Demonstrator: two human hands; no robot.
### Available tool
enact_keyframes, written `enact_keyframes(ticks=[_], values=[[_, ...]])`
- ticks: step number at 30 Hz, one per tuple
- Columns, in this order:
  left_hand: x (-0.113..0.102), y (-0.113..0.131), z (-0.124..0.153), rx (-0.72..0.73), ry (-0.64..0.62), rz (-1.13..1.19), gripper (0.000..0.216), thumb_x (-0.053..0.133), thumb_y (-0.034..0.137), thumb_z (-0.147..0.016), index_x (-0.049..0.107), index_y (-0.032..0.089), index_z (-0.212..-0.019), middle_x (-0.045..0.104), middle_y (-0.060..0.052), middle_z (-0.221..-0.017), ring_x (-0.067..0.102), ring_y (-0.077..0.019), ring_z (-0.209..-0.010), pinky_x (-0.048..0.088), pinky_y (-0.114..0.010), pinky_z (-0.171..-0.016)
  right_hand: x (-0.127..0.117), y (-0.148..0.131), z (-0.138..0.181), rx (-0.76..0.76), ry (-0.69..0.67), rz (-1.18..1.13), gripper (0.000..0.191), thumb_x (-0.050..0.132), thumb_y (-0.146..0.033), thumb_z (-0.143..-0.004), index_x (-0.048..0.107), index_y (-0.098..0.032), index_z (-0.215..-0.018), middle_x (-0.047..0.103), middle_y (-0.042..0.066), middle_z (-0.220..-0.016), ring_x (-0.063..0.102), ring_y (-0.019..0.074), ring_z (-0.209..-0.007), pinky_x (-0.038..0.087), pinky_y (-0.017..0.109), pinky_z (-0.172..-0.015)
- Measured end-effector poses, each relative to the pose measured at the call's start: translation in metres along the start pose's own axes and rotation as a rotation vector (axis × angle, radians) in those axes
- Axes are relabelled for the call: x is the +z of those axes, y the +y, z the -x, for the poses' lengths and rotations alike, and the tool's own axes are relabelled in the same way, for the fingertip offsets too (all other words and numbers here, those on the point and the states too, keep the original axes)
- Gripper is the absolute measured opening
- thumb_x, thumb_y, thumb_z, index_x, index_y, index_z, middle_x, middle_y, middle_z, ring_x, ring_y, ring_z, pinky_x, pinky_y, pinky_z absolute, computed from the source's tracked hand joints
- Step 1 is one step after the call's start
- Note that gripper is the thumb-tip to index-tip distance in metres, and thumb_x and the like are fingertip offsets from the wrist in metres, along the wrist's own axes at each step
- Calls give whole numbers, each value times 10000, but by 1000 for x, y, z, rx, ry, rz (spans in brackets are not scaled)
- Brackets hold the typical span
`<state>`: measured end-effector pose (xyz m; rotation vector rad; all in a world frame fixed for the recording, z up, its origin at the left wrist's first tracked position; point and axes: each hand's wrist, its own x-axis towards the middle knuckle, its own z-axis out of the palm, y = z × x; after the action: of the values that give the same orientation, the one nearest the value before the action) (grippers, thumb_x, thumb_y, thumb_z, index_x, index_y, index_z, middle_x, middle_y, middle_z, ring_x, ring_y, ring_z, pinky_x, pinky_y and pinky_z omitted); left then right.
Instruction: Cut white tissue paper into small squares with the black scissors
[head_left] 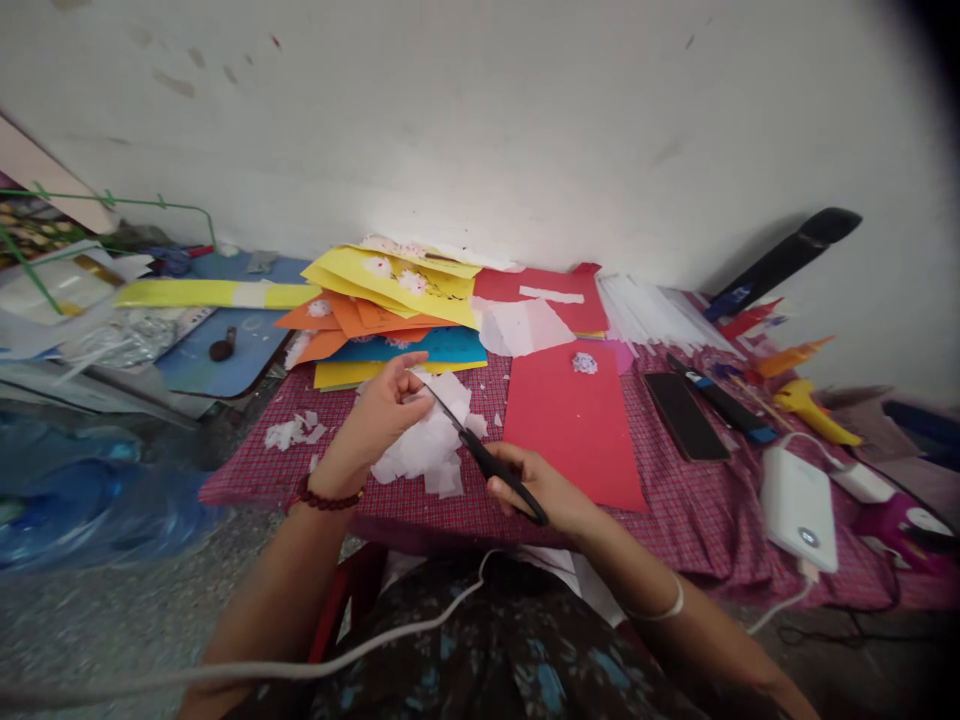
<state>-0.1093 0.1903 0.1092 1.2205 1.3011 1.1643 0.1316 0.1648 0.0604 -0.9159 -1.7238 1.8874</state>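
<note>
Scissors [491, 465] are gripped in the closed right hand [544, 488], blades set against white paper [429, 445]. That paper is pinched by the curled left hand [382, 410], just beside.

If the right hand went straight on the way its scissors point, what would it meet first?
Probably the white paper held by the left hand; the scissors in the right hand point at it, though depth is unclear.
</note>
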Motion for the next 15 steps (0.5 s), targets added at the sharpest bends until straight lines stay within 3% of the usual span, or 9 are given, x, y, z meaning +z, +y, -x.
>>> enact_keyframes(ticks=[6,8,10,12,15], values=[[-16,-11,-16,71,38,-163,577,679,215,-714,566,164,-1278,509,55,-726,506,-123,-636,385,-248,-606,-13,-1,1,-72,-149,-17,746,569,-811,-851,576,-152,-1201,547,11,-880,522,143,-742,438,289,-681],[-24,-14,-23,136,104,-386,509,649,212,-723,610,174,-1229,587,-6,-841,590,-179,-772,472,-308,-715,-16,0,2,-80,-157,-81,727,567,-793,-868,573,-151,-1210,561,13,-874,533,143,-726,449,292,-682],[-29,-15,-30,250,165,-647,412,619,210,-736,659,170,-1144,647,-98,-1047,624,-275,-1022,495,-428,-930,-21,-1,4,-88,-150,-106,702,555,-772,-891,573,-150,-1215,572,19,-875,541,143,-718,460,293,-680],[-31,-11,-34,347,164,-801,334,603,228,-767,687,157,-1082,643,-163,-1189,580,-344,-1193,423,-506,-1081,-28,-1,10,-96,-124,-53,674,553,-752,-903,587,-146,-1195,590,27,-885,552,148,-723,475,295,-679],[-25,0,-41,394,79,-854,272,585,285,-822,705,161,-1031,658,-176,-1185,588,-354,-1203,424,-513,-1093,-44,2,24,-92,50,163,588,640,-628,-908,601,-150,-1248,670,84,-1051,622,203,-879,534,357,-794]])
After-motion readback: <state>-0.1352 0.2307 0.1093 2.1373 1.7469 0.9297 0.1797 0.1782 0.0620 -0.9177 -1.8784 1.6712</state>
